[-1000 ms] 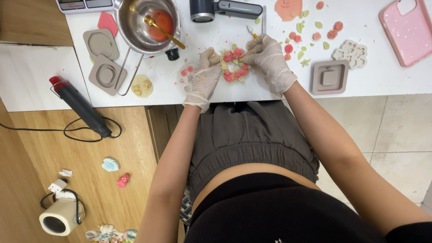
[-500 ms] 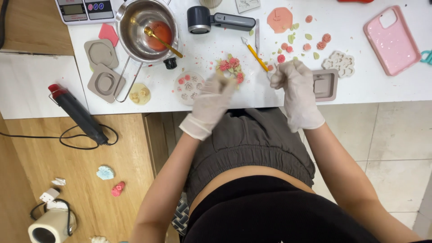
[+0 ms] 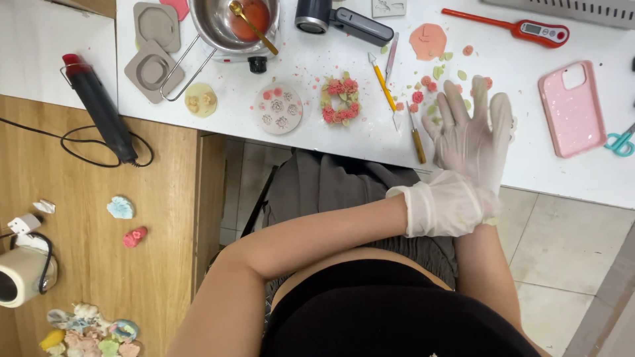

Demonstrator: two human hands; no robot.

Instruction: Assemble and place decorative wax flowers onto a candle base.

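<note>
Your left hand (image 3: 446, 201) clamps the cuff of the glove (image 3: 486, 142) at your right wrist; your right hand (image 3: 473, 129) is spread flat, holding nothing, over the table edge (image 3: 529, 182). Glove: thin, soft, stretchy, likely tearable; take it at the cuff. Beyond the fingertips lie wax petals (image 3: 430, 82); left of the grip, a knife (image 3: 415, 135); open floor below.
</note>
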